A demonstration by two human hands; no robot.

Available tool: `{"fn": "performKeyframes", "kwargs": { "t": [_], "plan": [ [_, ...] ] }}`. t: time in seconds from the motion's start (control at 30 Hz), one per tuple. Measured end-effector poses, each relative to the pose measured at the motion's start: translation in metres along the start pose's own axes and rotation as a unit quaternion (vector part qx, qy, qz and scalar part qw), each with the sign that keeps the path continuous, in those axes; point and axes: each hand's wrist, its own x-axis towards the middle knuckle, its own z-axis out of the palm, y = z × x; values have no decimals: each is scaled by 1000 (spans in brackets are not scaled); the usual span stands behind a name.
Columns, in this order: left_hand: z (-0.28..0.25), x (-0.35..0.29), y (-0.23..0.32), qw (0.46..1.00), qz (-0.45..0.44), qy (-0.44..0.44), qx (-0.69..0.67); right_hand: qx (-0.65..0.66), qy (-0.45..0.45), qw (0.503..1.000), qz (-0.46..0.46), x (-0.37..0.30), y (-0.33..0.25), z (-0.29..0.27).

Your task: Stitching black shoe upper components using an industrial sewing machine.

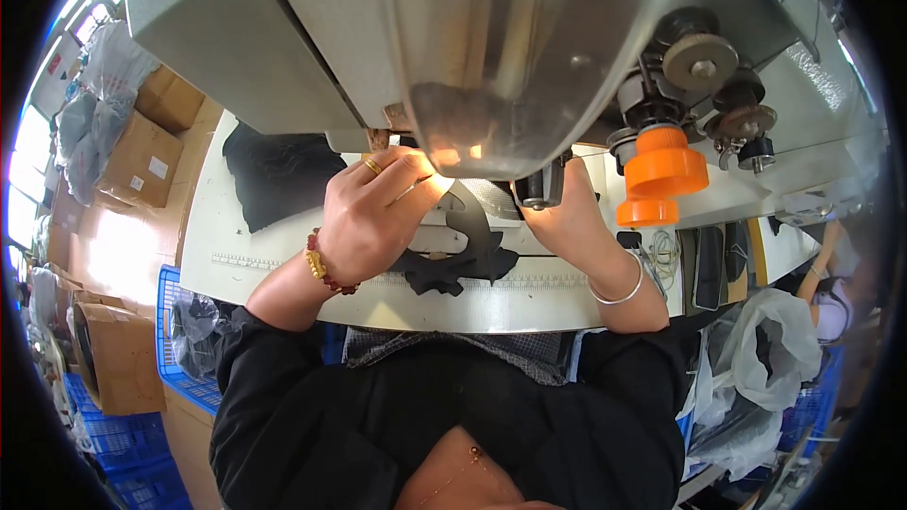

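Observation:
A grey sewing machine head (510,66) hangs over the worktable, its lamp glaring at my left fingertips. My left hand (371,208), with a ring and a beaded bracelet, is closed, thumb and fingers together at the upper edge of a black cut piece (463,260). That piece has a curved, notched outline and lies flat below the machine head; its upper part is hidden. My right hand (567,212), with a silver bangle above the wrist, reaches in beside a dark metal machine part (542,187). The machine hides its fingers.
Black flat pieces (274,175) lie at the table's left. A ruler strip (557,280) runs along the table's front. Orange thread-stand caps (664,170) jut down at right. Cardboard boxes (142,161) and a blue crate (170,321) stand left; plastic bags (756,349) sit at right, near another person.

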Motion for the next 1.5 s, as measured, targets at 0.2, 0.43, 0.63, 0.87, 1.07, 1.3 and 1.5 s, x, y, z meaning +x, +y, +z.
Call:
{"fn": "performKeyframes", "kwargs": {
  "t": [0.2, 0.43, 0.63, 0.87, 1.07, 1.3, 1.5],
  "plan": [
    [4, -3, -4, 1000, 11, 6, -1, 21, -59, 994, 87, 4, -4, -7],
    [9, 0, -3, 998, 49, 22, 20, -40, -96, 991, 79, -7, 21, -9],
    [8, 0, 6, 996, 48, 13, 70, 39, -133, 986, 97, 2, 30, -14],
    [13, -1, 2, 998, 10, 33, 49, -62, -55, 997, -3, 1, 28, -8],
    [8, 0, 13, 997, -21, 6, 69, -154, -30, 987, -38, 5, 20, -11],
    [11, -1, 21, 997, 26, 30, 67, -82, -110, 989, 53, 9, 25, -18],
    [20, -3, 23, 994, 42, 79, 69, -99, -127, 986, 38, -10, 67, -7]
  ]
}}
